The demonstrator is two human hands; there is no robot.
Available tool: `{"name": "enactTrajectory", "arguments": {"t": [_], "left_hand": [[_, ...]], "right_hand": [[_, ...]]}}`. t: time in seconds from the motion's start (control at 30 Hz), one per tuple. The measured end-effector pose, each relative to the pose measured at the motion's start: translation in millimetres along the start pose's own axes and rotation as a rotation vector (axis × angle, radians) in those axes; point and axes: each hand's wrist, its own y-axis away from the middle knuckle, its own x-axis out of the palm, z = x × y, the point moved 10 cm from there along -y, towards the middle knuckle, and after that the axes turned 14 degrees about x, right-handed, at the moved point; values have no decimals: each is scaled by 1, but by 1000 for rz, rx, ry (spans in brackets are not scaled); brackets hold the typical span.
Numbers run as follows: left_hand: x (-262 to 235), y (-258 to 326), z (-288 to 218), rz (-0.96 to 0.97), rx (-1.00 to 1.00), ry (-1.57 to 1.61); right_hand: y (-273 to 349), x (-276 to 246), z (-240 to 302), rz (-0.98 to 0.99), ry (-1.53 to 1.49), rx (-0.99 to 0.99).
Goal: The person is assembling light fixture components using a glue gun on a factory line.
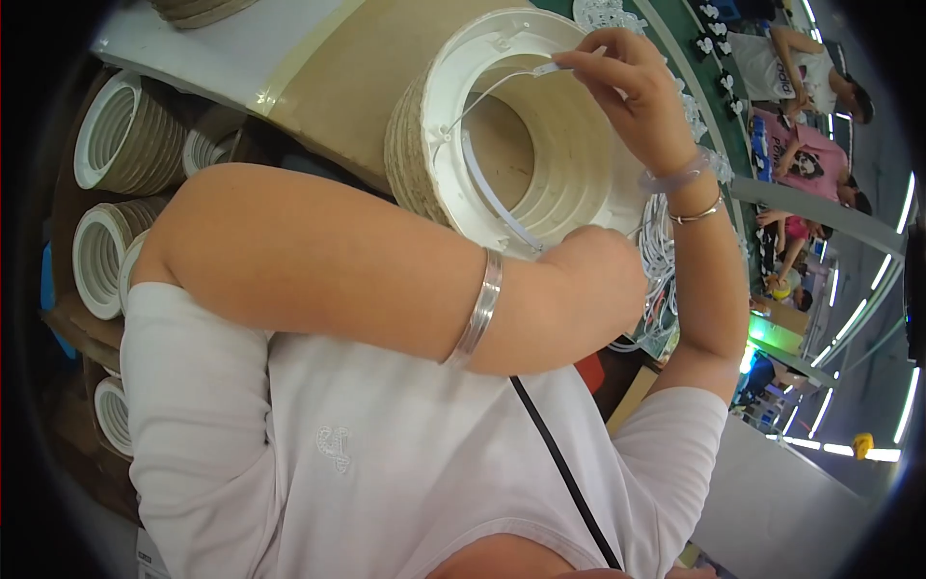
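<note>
In front of me, a stack of round white plastic rings (436, 92) lies tilted on brown cardboard, its hollow middle facing me. My right hand (627, 87) is above its far right rim, thumb and fingers pinched on a small white connector (552, 68). From that connector a thin white wire (490, 89) runs down to the left side of the top ring. My left hand (598, 280) is curled at the near right rim, its fingertips hidden. A flat white strip (487, 188) bends across the opening, ending beside this hand.
Bundled white cables (659, 261) lie right of the rings. More ring stacks (108, 130) stand in brown cartons at the left. Clear plastic pieces (608, 14) lie at the far edge near a green work surface (680, 48). Other people (805, 154) are at the far right.
</note>
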Motion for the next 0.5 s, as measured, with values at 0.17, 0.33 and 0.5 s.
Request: {"name": "enactTrajectory", "arguments": {"t": [0.17,0.33,0.5], "left_hand": [[-33,10,12,-269,-48,-132],[-64,3,5,-423,-139,-250],[-40,-27,0,-301,-51,-250]], "right_hand": [[23,-53,-14,-284,-117,360],[135,-64,-50,-195,-343,1128],[178,-32,-46,-430,-833,1215]]}}
